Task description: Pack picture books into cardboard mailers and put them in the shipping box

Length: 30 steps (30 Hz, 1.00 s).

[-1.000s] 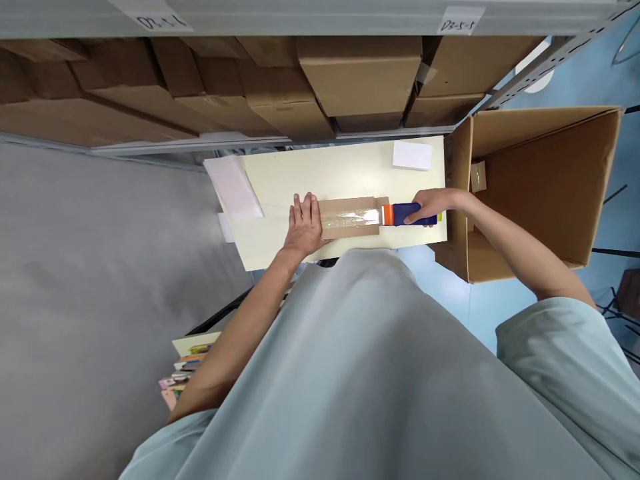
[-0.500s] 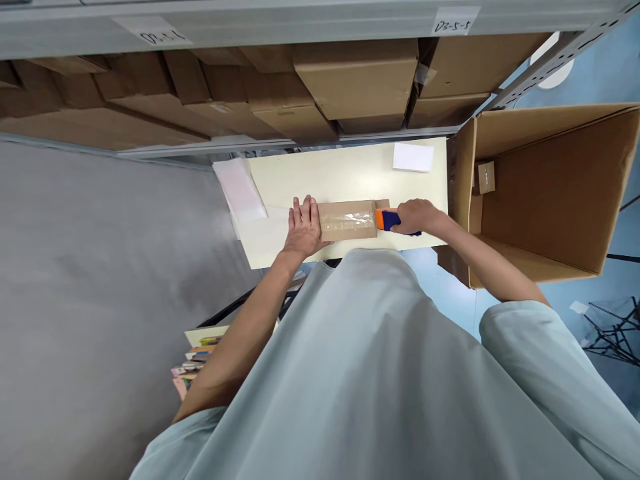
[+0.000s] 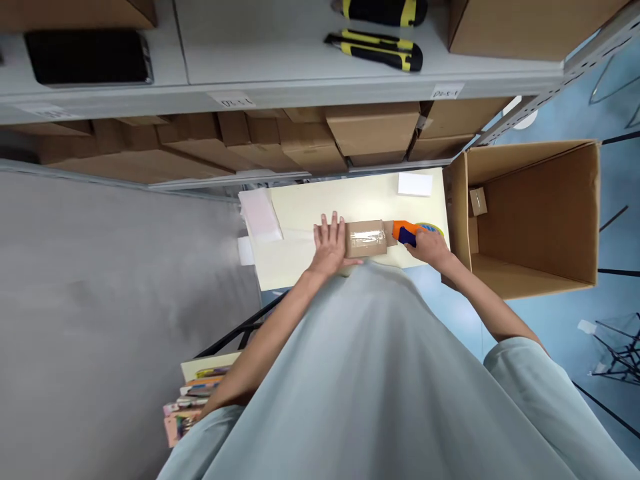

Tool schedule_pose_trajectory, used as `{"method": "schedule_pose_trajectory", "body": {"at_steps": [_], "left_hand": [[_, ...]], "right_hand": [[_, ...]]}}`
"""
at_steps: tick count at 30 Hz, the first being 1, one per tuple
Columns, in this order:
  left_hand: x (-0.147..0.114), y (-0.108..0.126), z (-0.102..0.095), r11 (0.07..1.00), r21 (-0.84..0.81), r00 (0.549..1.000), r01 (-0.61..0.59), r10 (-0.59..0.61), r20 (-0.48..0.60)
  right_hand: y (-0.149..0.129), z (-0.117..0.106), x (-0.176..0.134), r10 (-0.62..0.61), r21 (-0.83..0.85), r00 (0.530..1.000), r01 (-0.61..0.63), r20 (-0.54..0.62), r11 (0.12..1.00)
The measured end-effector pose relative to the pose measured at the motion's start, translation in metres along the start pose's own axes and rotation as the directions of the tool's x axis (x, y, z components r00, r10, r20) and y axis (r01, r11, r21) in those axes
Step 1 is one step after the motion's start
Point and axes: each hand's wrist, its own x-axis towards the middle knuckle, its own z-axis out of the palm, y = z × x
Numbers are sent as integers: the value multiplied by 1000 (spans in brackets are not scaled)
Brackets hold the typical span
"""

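Head view: pale bench (image 3: pixel 310 200) at centre, below grey shelf (image 3: pixel 280 43) along the top; blue floor (image 3: pixel 555 320) at right. Taped cardboard box (image 3: pixel 367 244) mid-bench, under left hand (image 3: pixel 330 252), flat, fingers spread; orange-and-blue tape dispenser (image 3: pixel 406 230) gripped in right hand (image 3: pixel 431 247), beside open carton (image 3: pixel 540 227).

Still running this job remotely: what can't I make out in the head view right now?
- Head view: the part of the small carton under the left hand, covered by palm and fingers.
- Head view: the tape dispenser's grip, hidden by the right hand.
- Head view: the upper utility knife's far side, cut off by the top edge.
- Head view: the leftmost shelf label's writing, blurred and too small.
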Motion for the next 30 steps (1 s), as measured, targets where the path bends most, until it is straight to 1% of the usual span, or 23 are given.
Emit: {"method": "schedule_pose_trajectory", "body": {"at_steps": [2, 3, 5, 7, 8, 10, 13, 15, 16, 17, 18, 20, 21, 22, 24, 26, 27, 28, 30], "left_hand": [[-2, 21, -10, 987, 6, 985, -159, 159, -74], [-4, 31, -16, 971, 18, 963, -239, 239, -122], [-6, 48, -32, 928, 68, 901, -366, 372, -222], [-8, 57, -53, 892, 131, 836, -432, 451, -311], [-8, 59, -65, 880, 159, 808, -447, 474, -349], [-7, 56, -93, 874, 203, 763, -441, 484, -428], [2, 44, -144, 895, 222, 718, -387, 443, -537], [13, 32, -178, 912, 213, 687, -351, 405, -603], [21, 26, -195, 919, 207, 670, -337, 388, -632], [30, 19, -210, 923, 206, 655, -326, 377, -655], [39, 13, -224, 928, 203, 645, -312, 363, -672], [58, 0, -248, 938, 199, 641, -285, 340, -688], [67, -5, -259, 943, 196, 649, -271, 329, -686], [75, -10, -267, 947, 191, 666, -257, 317, -675], [88, -19, -280, 958, 177, 719, -226, 287, -633], [98, -26, -285, 965, 167, 770, -201, 261, -582], [102, -29, -285, 967, 167, 786, -194, 255, -563], [105, -32, -284, 967, 168, 795, -193, 254, -550], [111, -34, -281, 965, 170, 797, -199, 260, -545]], "right_hand": [[-13, -14, -11, -14, 1, 999, 14, -47, 1000], [-21, -23, -16, -33, -7, 996, 33, -81, 999], [-41, -44, -25, -106, -39, 984, 101, -146, 994], [-63, -69, -32, -226, -77, 957, 215, -185, 974], [-75, -83, -33, -294, -97, 935, 280, -200, 955], [-100, -113, -31, -433, -152, 865, 407, -253, 901], [-143, -160, -14, -601, -278, 720, 533, -347, 799], [-174, -193, 5, -675, -352, 628, 575, -389, 738], [-189, -209, 17, -697, -384, 592, 582, -405, 717], [-204, -224, 29, -711, -414, 564, 578, -420, 703], [-218, -238, 40, -718, -440, 546, 568, -431, 696], [-242, -263, 60, -716, -473, 541, 538, -440, 698], [-252, -274, 68, -706, -479, 554, 519, -441, 708], [-261, -282, 75, -690, -477, 576, 502, -437, 721], [-273, -292, 87, -647, -452, 636, 472, -419, 757], [-279, -294, 97, -603, -420, 686, 445, -408, 791], [-280, -292, 102, -585, -408, 699, 432, -411, 804], [-281, -290, 106, -572, -399, 704, 423, -420, 814], [-281, -285, 113, -558, -388, 699, 411, -447, 825]]}}
